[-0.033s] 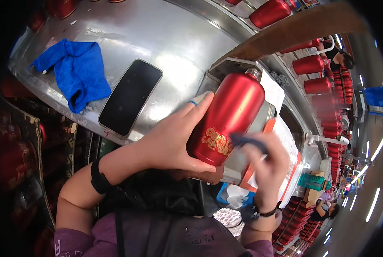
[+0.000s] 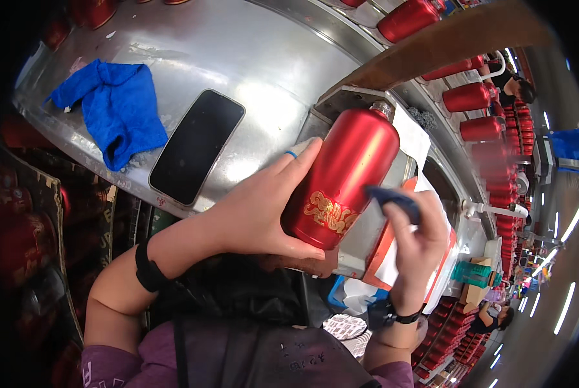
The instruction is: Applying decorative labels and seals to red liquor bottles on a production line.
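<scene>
A glossy red bottle with a gold raised emblem near its base lies tilted, its clear-ringed neck pointing to the upper right. My left hand is wrapped round its lower left side, thumb below and fingers above. Just right of the emblem, my right hand pinches a flat dark blue piece. Its tip is at the bottle's right side; I cannot tell whether it touches. Motion blurs this hand slightly, and the kind of blue piece is unclear.
On the metal worktop lie a blue cloth and a black phone. Brown board arches beyond the bottle. Papers with a red-orange edge sit right. Red bottles line a conveyor; other people are farther off.
My right hand has shifted a little up and to the right with the dark blue piece, off the gold emblem. My left hand and the bottle stay almost the same.
</scene>
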Action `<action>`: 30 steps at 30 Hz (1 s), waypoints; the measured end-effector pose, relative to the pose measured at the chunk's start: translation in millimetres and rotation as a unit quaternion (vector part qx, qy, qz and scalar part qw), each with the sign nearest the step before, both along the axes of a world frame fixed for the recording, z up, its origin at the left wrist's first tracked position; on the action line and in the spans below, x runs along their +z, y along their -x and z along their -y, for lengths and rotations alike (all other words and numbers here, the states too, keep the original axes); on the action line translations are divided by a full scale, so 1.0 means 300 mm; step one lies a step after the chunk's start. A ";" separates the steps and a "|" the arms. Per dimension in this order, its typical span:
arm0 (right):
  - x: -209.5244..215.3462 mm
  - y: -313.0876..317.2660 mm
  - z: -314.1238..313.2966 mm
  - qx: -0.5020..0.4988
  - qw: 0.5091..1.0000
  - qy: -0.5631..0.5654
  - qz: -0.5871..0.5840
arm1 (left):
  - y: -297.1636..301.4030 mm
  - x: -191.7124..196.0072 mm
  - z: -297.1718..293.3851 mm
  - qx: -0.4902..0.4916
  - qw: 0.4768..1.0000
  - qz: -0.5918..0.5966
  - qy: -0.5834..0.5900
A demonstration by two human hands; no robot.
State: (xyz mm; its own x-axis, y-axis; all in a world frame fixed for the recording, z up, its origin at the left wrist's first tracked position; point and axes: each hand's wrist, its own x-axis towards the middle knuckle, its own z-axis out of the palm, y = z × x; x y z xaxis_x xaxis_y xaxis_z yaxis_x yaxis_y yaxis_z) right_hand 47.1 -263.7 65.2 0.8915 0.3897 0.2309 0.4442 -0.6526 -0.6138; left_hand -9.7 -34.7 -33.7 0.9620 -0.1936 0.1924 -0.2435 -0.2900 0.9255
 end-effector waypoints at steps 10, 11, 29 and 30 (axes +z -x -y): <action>-0.026 -0.003 0.046 -0.068 0.995 -0.047 0.060 | -0.019 0.090 0.076 0.046 0.954 0.196 -0.222; -0.014 0.043 0.034 0.011 0.998 -0.057 0.002 | -0.018 0.094 0.067 0.048 0.959 0.192 -0.203; -0.075 0.121 0.012 0.124 0.972 0.025 0.199 | 0.011 0.029 0.030 0.032 0.994 0.033 -0.104; -0.071 0.127 0.011 0.134 0.973 0.023 0.189 | 0.010 0.028 0.031 0.030 0.994 0.033 -0.104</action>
State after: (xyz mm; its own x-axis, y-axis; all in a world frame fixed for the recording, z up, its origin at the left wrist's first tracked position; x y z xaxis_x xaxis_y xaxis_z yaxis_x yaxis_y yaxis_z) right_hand 8.9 -266.9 44.0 0.6112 0.6141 0.4993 0.7905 -0.5049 -0.3466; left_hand -12.9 -44.0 -25.2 0.9594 -0.1795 0.2178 -0.2791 -0.4889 0.8265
